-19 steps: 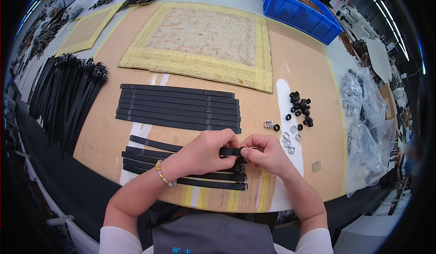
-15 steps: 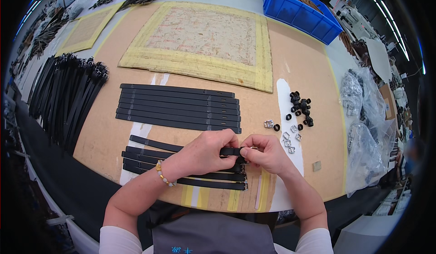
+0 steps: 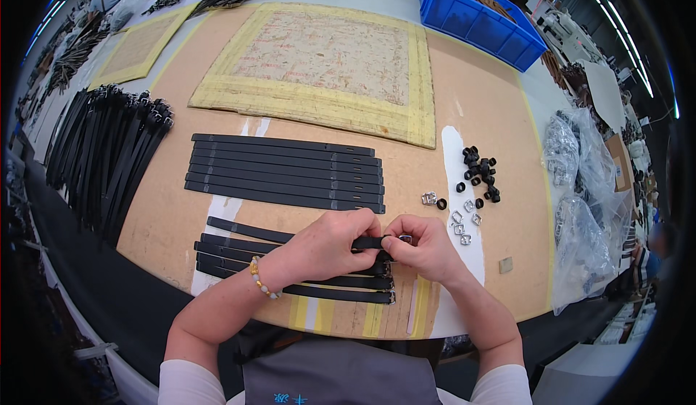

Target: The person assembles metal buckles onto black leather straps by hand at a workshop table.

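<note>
Both hands meet at the end of one black strap. My left hand pinches the strap between thumb and fingers, its wrist over the strap row. My right hand is closed at the strap's tip, where a silver buckle peeks out between the fingers. Below the hands lie several black straps, some with buckles at their right ends. A neat row of flat black straps lies just beyond. To the right are loose silver buckles and a heap of small black loops.
A bundle of buckled straps lies at the left. Behind the strap row is a yellow-edged board. A blue crate stands at the far right, and clear plastic bags line the right edge. A small tan square lies nearby.
My fingers have shifted slightly at the strap's end, and more of the silver buckle shows beside my right hand. The other straps and parts stay put.
</note>
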Action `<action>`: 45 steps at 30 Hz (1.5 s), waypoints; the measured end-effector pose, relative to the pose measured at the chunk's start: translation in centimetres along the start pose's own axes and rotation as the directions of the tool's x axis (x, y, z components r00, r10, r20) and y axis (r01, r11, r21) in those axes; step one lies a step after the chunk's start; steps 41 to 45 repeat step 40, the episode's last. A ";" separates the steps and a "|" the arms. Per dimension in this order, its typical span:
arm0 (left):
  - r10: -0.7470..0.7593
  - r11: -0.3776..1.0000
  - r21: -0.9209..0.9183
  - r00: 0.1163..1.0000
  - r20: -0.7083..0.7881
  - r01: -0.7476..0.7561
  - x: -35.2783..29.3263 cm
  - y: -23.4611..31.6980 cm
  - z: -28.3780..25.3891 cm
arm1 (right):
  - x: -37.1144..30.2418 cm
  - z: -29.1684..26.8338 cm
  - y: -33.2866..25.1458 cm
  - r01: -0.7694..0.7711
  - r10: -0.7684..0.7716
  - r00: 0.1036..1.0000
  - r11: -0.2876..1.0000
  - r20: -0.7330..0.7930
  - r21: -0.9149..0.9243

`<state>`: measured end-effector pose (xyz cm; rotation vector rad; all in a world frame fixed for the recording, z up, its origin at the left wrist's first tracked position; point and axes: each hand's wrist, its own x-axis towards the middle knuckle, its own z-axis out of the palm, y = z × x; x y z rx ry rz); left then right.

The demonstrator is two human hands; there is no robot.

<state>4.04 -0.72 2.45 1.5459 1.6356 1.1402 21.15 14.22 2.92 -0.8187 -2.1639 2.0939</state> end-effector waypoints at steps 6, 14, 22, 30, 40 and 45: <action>0.085 0.996 -0.037 0.996 -0.037 -0.086 -0.1 -0.1 0.7 | 0.0 0.3 0.1 0.050 -0.050 0.998 0.999 0.048 -0.009; 0.086 0.977 -0.201 0.996 0.040 -0.076 -0.4 0.6 0.4 | -0.3 0.1 0.6 0.231 -0.224 0.969 0.971 0.105 -0.068; -0.024 0.980 -0.198 1.000 -0.015 0.021 0.3 0.0 -1.4 | 0.7 -2.3 0.0 0.098 -0.128 0.974 0.982 0.187 0.162; -0.008 0.989 -0.146 1.000 0.024 0.011 -0.3 -1.2 -1.0 | 0.5 -0.4 0.9 0.215 -0.231 0.958 0.971 0.171 0.109; 0.130 0.991 0.036 0.989 -0.075 -0.128 -0.1 -1.8 -0.7 | -1.3 0.6 -7.6 0.516 -0.629 0.775 0.681 -0.056 -0.520; 0.130 0.991 0.036 0.989 -0.075 -0.128 -0.1 -1.8 -0.7 | -1.3 0.6 -7.6 0.516 -0.629 0.775 0.681 -0.056 -0.520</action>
